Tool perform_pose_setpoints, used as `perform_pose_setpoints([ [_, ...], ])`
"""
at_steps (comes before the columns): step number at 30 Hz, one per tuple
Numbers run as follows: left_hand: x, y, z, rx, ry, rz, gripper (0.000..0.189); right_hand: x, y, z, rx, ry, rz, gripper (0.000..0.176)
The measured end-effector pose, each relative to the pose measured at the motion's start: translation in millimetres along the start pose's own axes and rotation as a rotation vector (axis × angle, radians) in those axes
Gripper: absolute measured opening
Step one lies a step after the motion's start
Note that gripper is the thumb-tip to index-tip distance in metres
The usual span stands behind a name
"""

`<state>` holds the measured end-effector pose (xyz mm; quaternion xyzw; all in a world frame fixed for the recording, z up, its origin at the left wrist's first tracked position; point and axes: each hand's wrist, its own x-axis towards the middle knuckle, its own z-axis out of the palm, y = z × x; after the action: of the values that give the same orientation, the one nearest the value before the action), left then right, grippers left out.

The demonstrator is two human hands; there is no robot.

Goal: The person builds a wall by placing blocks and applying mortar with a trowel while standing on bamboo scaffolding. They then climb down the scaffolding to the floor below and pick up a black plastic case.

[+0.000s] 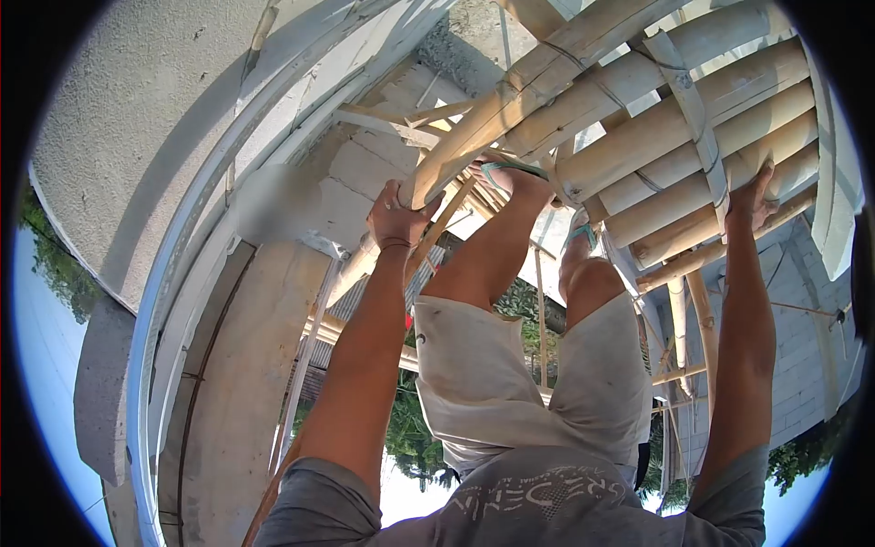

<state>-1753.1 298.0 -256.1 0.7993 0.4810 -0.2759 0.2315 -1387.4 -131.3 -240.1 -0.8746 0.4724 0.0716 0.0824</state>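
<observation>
My left hand (396, 219) is wrapped around a thick bamboo pole (474, 137) near its lower end. The pole slants up to the right. My right hand (752, 201) grips at the lower edge of a platform of bamboo poles (693, 118), by the end of a split bamboo slat (690, 100). Some of its fingers are hidden. Wire ties (670, 66) bind the slat to the poles. Below, my feet in green-strapped sandals (515, 169) rest among the bamboo, between my two hands.
A concrete wall (155, 118) with a curved ledge (182, 237) runs along the left. Thin bamboo uprights (702, 310) stand below the platform at the right, before a grey block wall (793, 337). Foliage (419, 428) and a corrugated sheet show far below, through gaps in the poles.
</observation>
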Motion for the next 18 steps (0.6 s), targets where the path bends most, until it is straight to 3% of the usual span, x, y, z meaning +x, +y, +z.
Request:
perform_pose_setpoints([
  [2, 5.0, 1.2, 2.1, -0.004, 0.063, 0.083, 0.054, -9.8, -4.5, -2.9, 0.051, -0.002, -0.009, 0.134],
  [9, 7.3, -8.8, 10.4, -0.093, 0.052, 0.067, 0.053, -8.5, -7.0, -3.1, 0.053, 0.025, 0.023, 0.132],
  [12, 7.7, -6.9, 8.4, -0.075, 0.065, 0.091, 0.053, 2.9, 0.9, 3.2, -0.073, 0.071, -0.027, 0.132],
  [18, 5.0, 2.0, 0.9, -0.095, 0.066, 0.083, 0.054, -10.6, -7.8, -2.9, 0.061, 0.041, -0.004, 0.140],
])
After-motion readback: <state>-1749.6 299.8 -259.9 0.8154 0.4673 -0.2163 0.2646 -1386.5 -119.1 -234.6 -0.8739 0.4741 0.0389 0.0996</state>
